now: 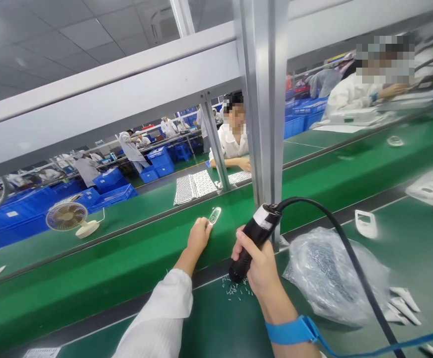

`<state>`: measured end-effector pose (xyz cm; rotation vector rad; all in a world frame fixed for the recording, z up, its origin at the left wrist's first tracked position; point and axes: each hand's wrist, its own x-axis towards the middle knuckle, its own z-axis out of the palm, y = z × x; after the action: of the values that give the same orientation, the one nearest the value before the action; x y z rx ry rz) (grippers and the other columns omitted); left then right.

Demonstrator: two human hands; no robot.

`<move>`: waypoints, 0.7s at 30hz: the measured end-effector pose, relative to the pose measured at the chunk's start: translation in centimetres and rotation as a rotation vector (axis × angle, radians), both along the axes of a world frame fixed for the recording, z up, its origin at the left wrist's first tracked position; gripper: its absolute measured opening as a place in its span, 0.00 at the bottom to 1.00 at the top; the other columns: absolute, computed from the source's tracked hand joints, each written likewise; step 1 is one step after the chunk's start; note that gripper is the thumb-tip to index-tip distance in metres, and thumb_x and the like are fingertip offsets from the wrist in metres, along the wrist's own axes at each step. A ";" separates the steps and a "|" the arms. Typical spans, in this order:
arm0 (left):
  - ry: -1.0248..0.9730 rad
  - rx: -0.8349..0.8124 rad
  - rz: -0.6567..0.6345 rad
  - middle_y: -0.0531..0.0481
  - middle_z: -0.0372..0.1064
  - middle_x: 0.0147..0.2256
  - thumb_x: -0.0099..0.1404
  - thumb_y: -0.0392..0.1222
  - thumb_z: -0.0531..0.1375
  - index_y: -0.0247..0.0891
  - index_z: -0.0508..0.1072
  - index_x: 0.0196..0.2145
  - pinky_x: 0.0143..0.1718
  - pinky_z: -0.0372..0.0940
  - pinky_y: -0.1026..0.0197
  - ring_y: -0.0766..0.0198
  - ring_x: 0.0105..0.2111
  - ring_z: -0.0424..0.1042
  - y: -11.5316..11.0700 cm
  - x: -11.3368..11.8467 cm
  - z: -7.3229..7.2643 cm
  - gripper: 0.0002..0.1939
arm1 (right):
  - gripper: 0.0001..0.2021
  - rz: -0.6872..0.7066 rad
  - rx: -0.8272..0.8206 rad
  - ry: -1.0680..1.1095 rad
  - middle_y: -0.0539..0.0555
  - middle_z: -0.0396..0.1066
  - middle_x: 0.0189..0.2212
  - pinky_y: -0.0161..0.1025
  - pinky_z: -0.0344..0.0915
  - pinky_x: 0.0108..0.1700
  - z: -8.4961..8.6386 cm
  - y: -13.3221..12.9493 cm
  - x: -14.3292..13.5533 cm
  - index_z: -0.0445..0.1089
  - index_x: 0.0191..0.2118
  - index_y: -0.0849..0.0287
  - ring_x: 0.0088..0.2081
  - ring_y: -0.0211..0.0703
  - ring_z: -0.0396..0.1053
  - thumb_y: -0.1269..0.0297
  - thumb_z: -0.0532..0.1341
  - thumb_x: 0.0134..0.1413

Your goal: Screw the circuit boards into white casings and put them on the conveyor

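My left hand (198,234) reaches out over the green conveyor belt (134,253). Its fingers are closed on the near end of a small oval white plastic part (215,216), which has openings in it. My right hand (259,261) wraps round a black corded electric screwdriver (253,243), its cord end tilted up and its dark tip end pointing down. Beneath that tip end, small screws (234,290) lie scattered on the green worktop. My palm and wrist hide part of the screwdriver's side.
A clear plastic bag (331,273) of small parts lies right of my right hand, near white pieces (404,304) and a white frame (365,223). A metal post (270,124) stands ahead. A fan (67,217) and a person (233,136) are across the belt.
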<state>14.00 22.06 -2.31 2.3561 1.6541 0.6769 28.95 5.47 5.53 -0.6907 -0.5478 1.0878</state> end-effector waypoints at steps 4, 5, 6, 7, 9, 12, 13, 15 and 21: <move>-0.022 -0.011 0.064 0.50 0.67 0.33 0.67 0.43 0.61 0.40 0.66 0.32 0.36 0.61 0.60 0.59 0.33 0.69 0.3 2.3 0.0 0.08 | 0.14 -0.011 0.001 -0.001 0.47 0.64 0.17 0.35 0.60 0.25 0.0 0.0 0.1 0.71 0.33 0.60 0.19 0.38 0.63 0.56 0.71 0.50; -0.030 -0.013 0.085 0.50 0.67 0.33 0.67 0.43 0.62 0.40 0.65 0.32 0.35 0.61 0.60 0.59 0.33 0.69 0.4 2.8 0.0 0.09 | 0.14 -0.014 -0.002 0.000 0.47 0.64 0.17 0.35 0.60 0.25 -0.1 0.0 0.1 0.71 0.33 0.60 0.19 0.38 0.63 0.56 0.71 0.50; -0.039 -0.017 0.104 0.50 0.67 0.32 0.66 0.43 0.63 0.40 0.65 0.31 0.35 0.60 0.60 0.58 0.33 0.69 0.5 3.3 0.1 0.10 | 0.14 -0.017 -0.005 0.002 0.47 0.64 0.17 0.35 0.60 0.25 -0.1 0.0 0.2 0.71 0.33 0.60 0.19 0.38 0.63 0.56 0.71 0.50; -0.051 -0.020 0.120 0.50 0.67 0.32 0.66 0.42 0.63 0.40 0.64 0.30 0.35 0.60 0.60 0.58 0.33 0.69 0.6 3.7 0.1 0.11 | 0.14 -0.021 -0.010 0.007 0.47 0.64 0.17 0.36 0.60 0.25 -0.1 0.0 0.2 0.71 0.33 0.60 0.19 0.38 0.62 0.56 0.71 0.49; -0.082 -0.029 0.137 0.51 0.67 0.30 0.65 0.41 0.63 0.41 0.63 0.29 0.34 0.59 0.61 0.59 0.32 0.69 0.9 4.4 0.2 0.12 | 0.14 -0.032 -0.020 0.017 0.47 0.64 0.16 0.36 0.60 0.25 -0.1 0.0 0.1 0.71 0.33 0.60 0.19 0.38 0.62 0.55 0.71 0.49; -0.148 -0.046 0.137 0.55 0.65 0.25 0.63 0.41 0.65 0.41 0.63 0.27 0.31 0.58 0.62 0.61 0.28 0.68 1.1 4.6 0.6 0.13 | 0.15 -0.054 -0.034 0.038 0.46 0.64 0.17 0.36 0.60 0.25 -0.1 0.0 -0.2 0.70 0.34 0.59 0.19 0.38 0.62 0.55 0.72 0.48; -0.177 -0.050 0.136 0.56 0.65 0.23 0.62 0.42 0.65 0.41 0.63 0.26 0.30 0.58 0.63 0.62 0.26 0.67 1.0 4.4 0.7 0.14 | 0.16 -0.062 -0.038 0.046 0.46 0.64 0.17 0.36 0.60 0.25 -0.2 0.1 -0.3 0.70 0.34 0.59 0.19 0.39 0.62 0.54 0.72 0.48; -0.245 -0.049 0.138 0.57 0.64 0.21 0.62 0.43 0.66 0.41 0.64 0.25 0.28 0.58 0.63 0.64 0.24 0.66 0.3 3.2 1.1 0.14 | 0.16 -0.079 -0.051 0.053 0.46 0.64 0.17 0.37 0.62 0.27 -0.3 0.2 -0.6 0.70 0.33 0.58 0.20 0.39 0.63 0.53 0.72 0.48; -0.520 0.024 0.235 0.51 0.75 0.31 0.63 0.56 0.62 0.40 0.66 0.29 0.29 0.64 0.63 0.65 0.26 0.70 -6.3 -6.6 2.2 0.17 | 0.23 -0.024 -0.209 -0.067 0.56 0.74 0.27 0.39 0.70 0.36 -2.5 0.8 -2.6 0.73 0.30 0.60 0.33 0.47 0.73 0.41 0.67 0.52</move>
<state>7.37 15.72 -0.15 1.7918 1.6815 1.2319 26.35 6.30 3.06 -0.9168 -0.4861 1.1119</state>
